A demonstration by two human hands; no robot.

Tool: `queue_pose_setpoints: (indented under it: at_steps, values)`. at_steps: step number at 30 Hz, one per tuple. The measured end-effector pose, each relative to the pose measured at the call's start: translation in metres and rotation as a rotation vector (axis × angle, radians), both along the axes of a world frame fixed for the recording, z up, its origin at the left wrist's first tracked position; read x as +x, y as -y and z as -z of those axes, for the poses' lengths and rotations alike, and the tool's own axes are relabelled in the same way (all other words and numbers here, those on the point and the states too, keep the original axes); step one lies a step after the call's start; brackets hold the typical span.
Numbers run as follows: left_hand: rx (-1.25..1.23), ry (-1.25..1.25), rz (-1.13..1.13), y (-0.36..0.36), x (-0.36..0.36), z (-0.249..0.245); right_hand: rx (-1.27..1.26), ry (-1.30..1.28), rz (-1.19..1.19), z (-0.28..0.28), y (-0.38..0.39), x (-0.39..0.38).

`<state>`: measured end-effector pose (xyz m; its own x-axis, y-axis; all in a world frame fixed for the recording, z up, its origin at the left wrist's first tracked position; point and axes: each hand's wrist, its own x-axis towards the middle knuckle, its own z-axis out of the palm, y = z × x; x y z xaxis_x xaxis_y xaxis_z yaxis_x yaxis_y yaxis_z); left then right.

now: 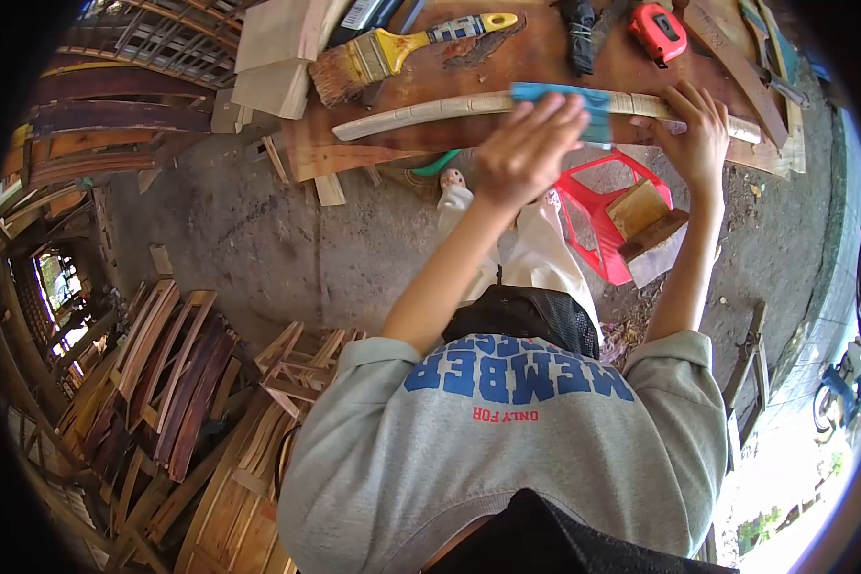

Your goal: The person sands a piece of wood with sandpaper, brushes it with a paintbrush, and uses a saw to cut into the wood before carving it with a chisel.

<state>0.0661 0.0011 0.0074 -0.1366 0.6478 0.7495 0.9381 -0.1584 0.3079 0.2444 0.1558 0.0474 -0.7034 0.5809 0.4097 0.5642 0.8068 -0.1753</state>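
Note:
A long, slightly curved pale wooden strip [430, 112] lies across the brown wooden worktable [316, 158]. My left hand [531, 148] presses a blue sheet [596, 105] against the middle of the strip, fingers together on top of it and slightly blurred. Towards the strip's right end, my right hand [691, 132] grips it, with the thumb on the near side and the fingers reaching over the top. The part of the strip beneath the blue sheet is hidden.
Behind the strip are a yellow-handled brush [383, 55], a black tool [581, 36] and a red tape measure [657, 33]. Wood blocks [277, 57] stand at the back left. Below the table edge is a red plastic stool [593, 206] with a wooden block [641, 210].

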Motion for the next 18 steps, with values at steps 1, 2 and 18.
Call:
queue_pose_setpoints:
  at_steps: [1, 2, 18]
  values:
    - [0.017, -0.005, 0.001, -0.003, 0.004, -0.005, 0.005, -0.038, -0.004, -0.001, 0.0, 0.0]
    - [-0.045, 0.022, 0.004, -0.004, 0.007, -0.011, 0.022, -0.043, -0.006, -0.003, 0.002, 0.001]
    - [0.035, -0.017, -0.095, 0.02, -0.018, -0.012, -0.052, 0.018, 0.031, -0.001, 0.002, 0.003]
